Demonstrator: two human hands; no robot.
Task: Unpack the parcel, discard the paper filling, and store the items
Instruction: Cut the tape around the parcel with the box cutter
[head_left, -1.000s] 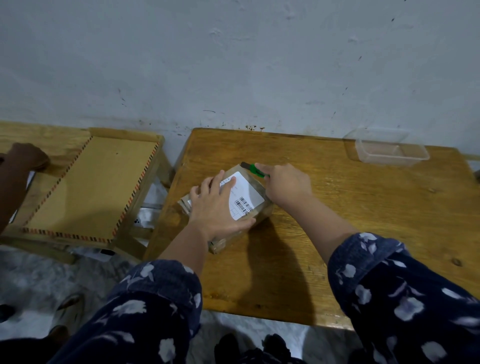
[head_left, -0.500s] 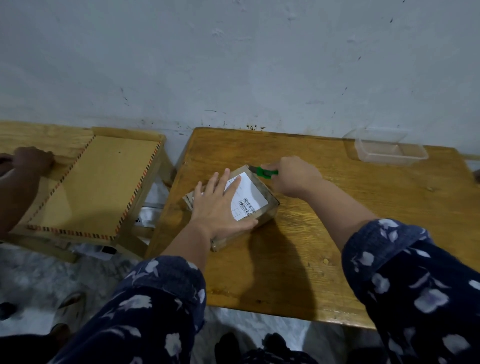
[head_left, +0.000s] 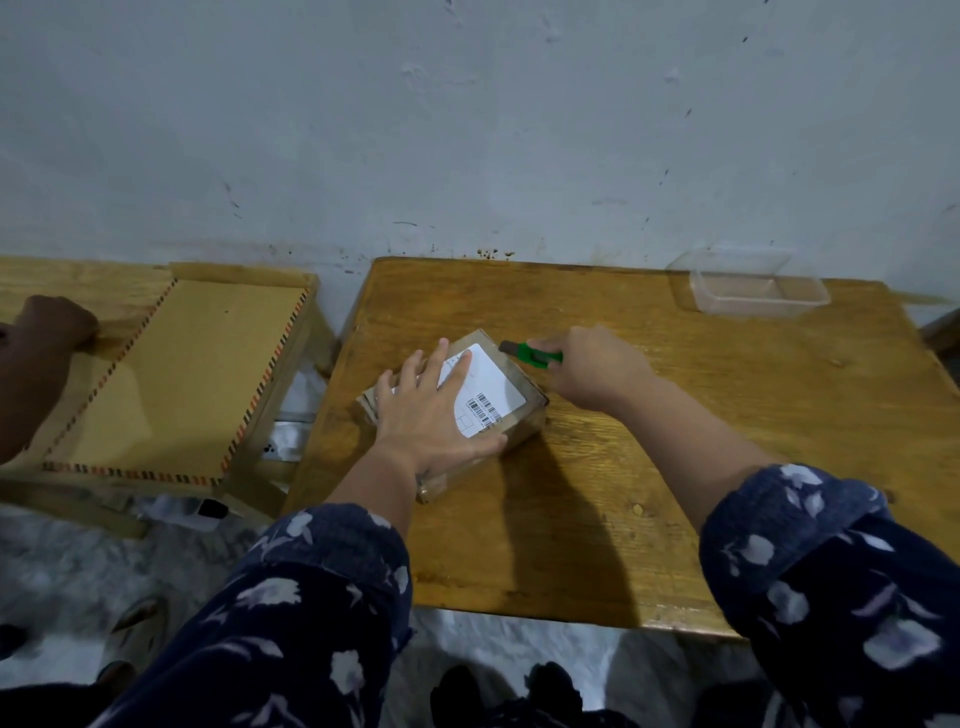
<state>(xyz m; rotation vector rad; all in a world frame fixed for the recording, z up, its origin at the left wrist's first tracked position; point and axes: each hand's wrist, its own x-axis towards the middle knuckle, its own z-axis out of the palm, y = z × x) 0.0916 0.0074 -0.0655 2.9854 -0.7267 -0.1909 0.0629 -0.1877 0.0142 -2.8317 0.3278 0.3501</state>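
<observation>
The parcel (head_left: 457, 410) sits on the wooden table (head_left: 675, 467), toward its left side, still sealed, white label (head_left: 488, 389) up. The left hand (head_left: 431, 415) lies flat on top, fingers spread wide, pinning it down rather than gripping. The right hand (head_left: 597, 366) is closed around a green knife (head_left: 532, 353), its dark tip at the box's far top edge.

There is only the head view to go by. Over the last second the knife hand has slid out to the right along that far edge, from over the corner of the box to just beside it, while the flat hand has stayed where it was. I'd read that as a cut along the tape seam, finished or nearly so on that side. If so, the opening step is under way and the rest is untouched: no flap is lifted, and no paper or items are showing.

A clear tub (head_left: 753, 291) waits at the table's far right corner, well apart, probably for the items. Another person's hand (head_left: 47, 332) rests on the bench (head_left: 171, 374) to the left.
</observation>
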